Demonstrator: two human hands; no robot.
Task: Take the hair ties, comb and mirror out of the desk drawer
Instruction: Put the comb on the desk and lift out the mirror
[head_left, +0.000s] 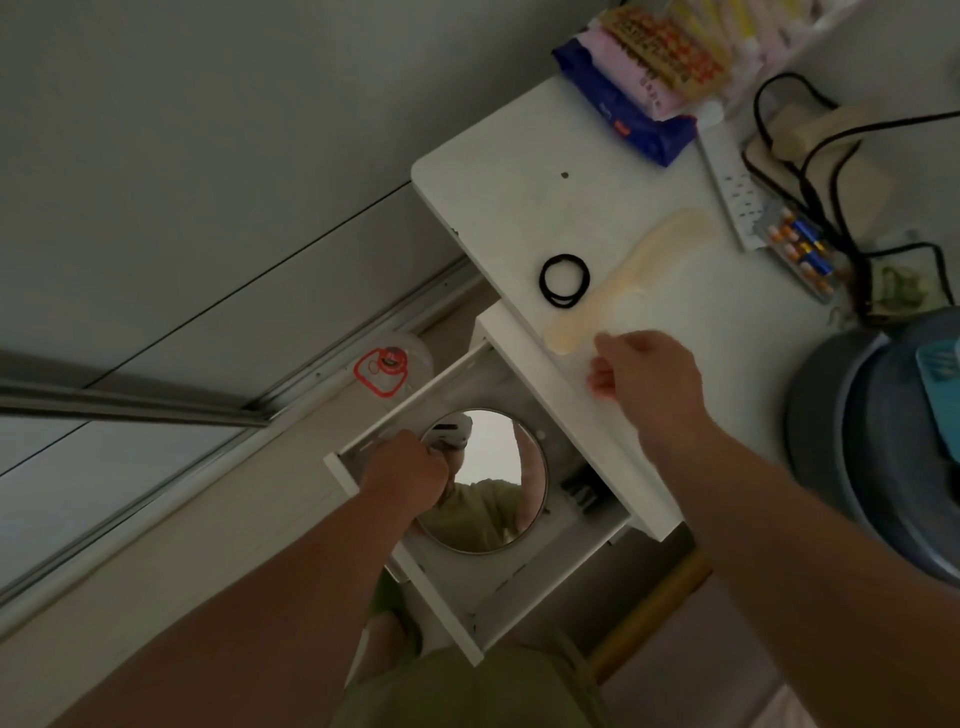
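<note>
Left hand (408, 470) on mirror (498, 488) in drawer (524, 582), comb (631, 275) on desk (498, 156)

A home room, seen from my head: white surface (519, 171) holding snack packets (660, 57), power strip (730, 182), batteries (802, 249); water jug (883, 452) alongside, sliding-door track (156, 400) on the floor.

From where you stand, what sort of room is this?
Probably a bedroom or home study corner: a white desk with an open drawer holding a round mirror, a white power strip with black cables, and snack packets.
</note>
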